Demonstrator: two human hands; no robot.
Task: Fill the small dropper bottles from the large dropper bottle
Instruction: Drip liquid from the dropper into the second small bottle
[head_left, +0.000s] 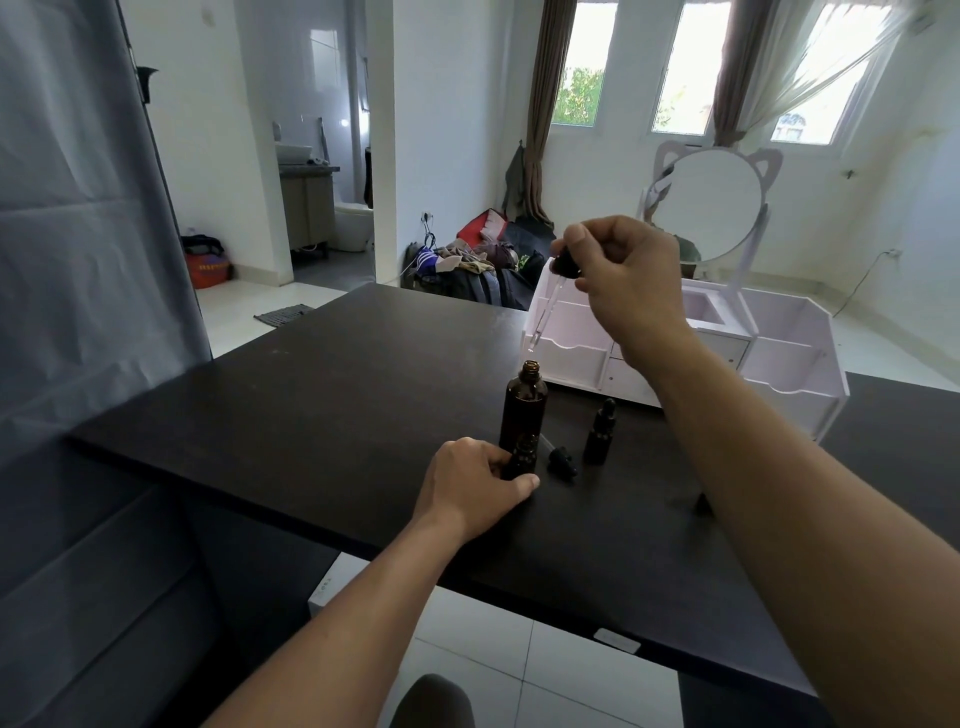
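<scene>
1. From the head view, our right hand (626, 275) pinches the large dropper (558, 280) above the open large dropper bottle (523, 408) on the dark table (311, 405).
2. Our left hand (475, 491) grips an uncapped small dropper bottle (521, 460); its small dropper (561, 460) lies just beside, and a capped small bottle (598, 431) stands near.

No legible text, brand, number or sign found. The orange-red ball (208, 269) on the floor by the doorway carries a band of yellow lettering, too blurred to read. The dark amber glass bottles (524, 410) show no readable label.
</scene>
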